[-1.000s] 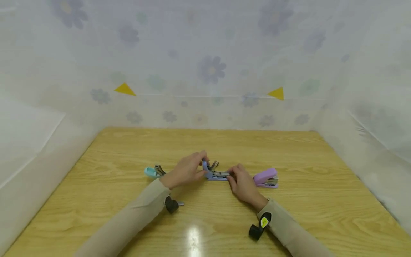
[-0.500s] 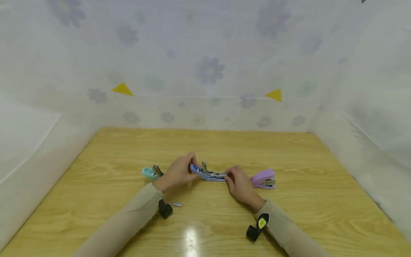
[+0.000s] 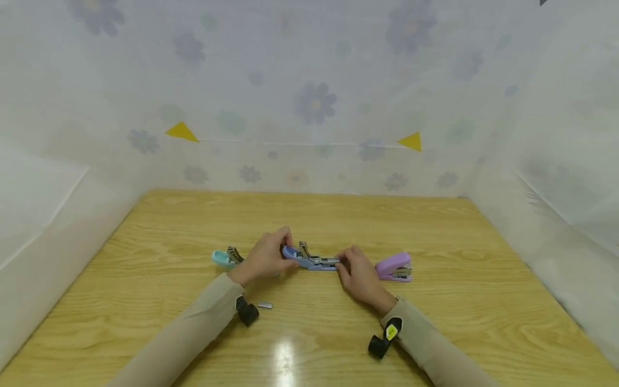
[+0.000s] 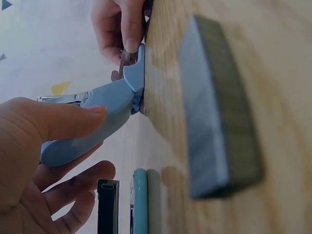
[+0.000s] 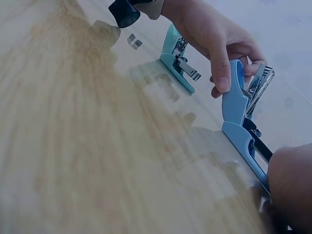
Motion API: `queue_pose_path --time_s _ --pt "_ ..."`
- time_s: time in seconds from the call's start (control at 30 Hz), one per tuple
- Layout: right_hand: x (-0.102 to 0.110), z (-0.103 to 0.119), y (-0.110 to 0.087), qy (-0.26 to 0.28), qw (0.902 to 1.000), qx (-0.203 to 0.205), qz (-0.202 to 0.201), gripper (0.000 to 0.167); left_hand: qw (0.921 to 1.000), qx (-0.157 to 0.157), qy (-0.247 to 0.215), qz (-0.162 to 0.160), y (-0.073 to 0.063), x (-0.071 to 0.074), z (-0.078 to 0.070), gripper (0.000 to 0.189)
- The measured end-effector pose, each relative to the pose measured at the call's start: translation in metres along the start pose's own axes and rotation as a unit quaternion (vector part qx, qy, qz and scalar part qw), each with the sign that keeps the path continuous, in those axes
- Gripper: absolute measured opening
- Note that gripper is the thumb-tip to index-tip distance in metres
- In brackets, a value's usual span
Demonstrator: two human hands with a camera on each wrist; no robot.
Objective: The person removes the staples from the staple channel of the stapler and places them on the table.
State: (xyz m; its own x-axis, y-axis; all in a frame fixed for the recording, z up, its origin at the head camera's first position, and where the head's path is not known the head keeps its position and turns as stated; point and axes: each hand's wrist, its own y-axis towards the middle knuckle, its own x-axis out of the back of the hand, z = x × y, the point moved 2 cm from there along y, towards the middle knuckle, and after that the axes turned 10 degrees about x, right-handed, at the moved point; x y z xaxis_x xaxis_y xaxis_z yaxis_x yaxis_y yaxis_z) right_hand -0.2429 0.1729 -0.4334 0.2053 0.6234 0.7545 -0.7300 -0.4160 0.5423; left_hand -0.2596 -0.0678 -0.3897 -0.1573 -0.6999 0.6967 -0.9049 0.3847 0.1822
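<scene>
A blue stapler (image 3: 302,260) lies between the hands with its cover swung far back and its metal arm raised. My left hand (image 3: 267,258) pinches the cover's end between thumb and fingers, as the left wrist view shows on the blue cover (image 4: 105,105). At the base's front end, my right hand (image 3: 361,275) grips the stapler with thumb and fingertips. In the right wrist view the left thumb lies along the blue cover (image 5: 235,100), while my right hand (image 5: 292,178) hides the base's near end.
A teal stapler (image 3: 221,258), also opened up, lies left, partly behind the left hand. A purple stapler (image 3: 394,264) sits just right of the right hand. A small strip of staples (image 3: 265,305) lies nearer me on the wooden table (image 3: 329,333). White flowered sheeting surrounds the table.
The blue stapler's cover has gone from nearly upright to tilted back leftward, the left hand moving left with it. The right hand keeps its hold on the base.
</scene>
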Motion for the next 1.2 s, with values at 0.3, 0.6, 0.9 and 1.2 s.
queue_pose_path --time_s 0.3,0.6,0.9,1.2 --pt "-0.001 -0.001 0.005 0.088 0.9919 0.091 -0.008 0.030 0.9995 -0.028 0.013 -0.002 0.002 -0.004 0.001 0.031" --pt "-0.003 -0.013 0.015 0.127 0.9794 0.127 0.092 0.022 0.9992 -0.037 -0.007 0.009 0.002 -0.005 0.006 0.030" --pt "-0.005 -0.013 0.028 0.127 0.9727 0.153 0.120 0.020 0.9997 -0.026 0.003 0.004 0.000 -0.005 0.003 0.031" --pt "-0.008 -0.016 0.025 0.121 0.9734 0.169 0.097 0.024 1.0000 -0.002 0.004 0.001 -0.004 -0.007 0.001 0.029"
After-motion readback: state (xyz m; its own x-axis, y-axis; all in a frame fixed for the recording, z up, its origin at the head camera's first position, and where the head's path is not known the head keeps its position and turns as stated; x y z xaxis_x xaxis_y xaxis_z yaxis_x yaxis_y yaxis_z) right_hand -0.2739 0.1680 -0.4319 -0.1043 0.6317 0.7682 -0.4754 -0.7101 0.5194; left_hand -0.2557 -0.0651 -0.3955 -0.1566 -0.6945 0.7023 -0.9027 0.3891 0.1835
